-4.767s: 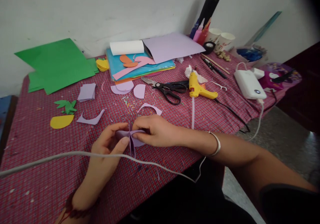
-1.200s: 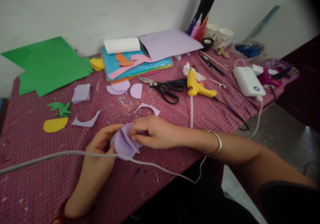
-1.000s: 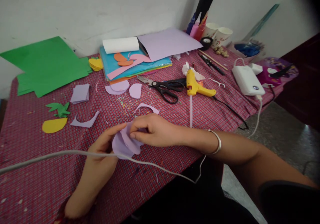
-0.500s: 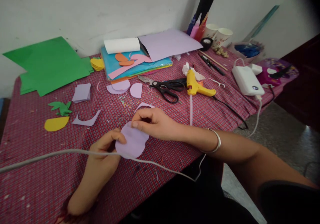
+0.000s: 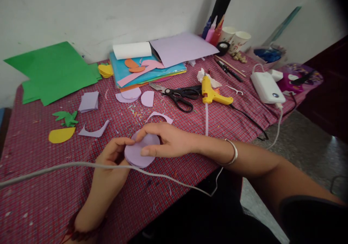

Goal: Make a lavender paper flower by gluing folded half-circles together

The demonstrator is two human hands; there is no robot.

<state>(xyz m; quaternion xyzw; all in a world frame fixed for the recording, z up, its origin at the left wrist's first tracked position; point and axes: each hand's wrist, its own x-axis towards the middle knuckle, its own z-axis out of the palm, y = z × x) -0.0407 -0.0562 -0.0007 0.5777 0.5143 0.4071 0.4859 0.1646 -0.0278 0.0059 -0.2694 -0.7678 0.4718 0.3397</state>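
Note:
A round lilac paper piece (image 5: 137,154) is held just above the red checked tablecloth (image 5: 40,178), near its front edge. My left hand (image 5: 112,158) pinches the piece's left edge with thumb and fingers. My right hand (image 5: 165,140) grips it from the right, thumb along the lower edge and fingers over the top. A silver bangle (image 5: 231,153) sits on my right wrist. A white cord (image 5: 67,167) runs across in front of both hands.
Black scissors (image 5: 182,97) and a yellow glue gun (image 5: 212,93) lie behind my hands. Lilac scraps (image 5: 94,131), a yellow and green cutout (image 5: 61,134), green sheets (image 5: 54,70) and stacked coloured paper (image 5: 146,70) lie further back. A white power bank (image 5: 268,88) and cups (image 5: 236,41) are far right.
The lilac piece was folded up between my fingers; it has since opened out into a flat round, and both hands have shifted their grip to its edges.

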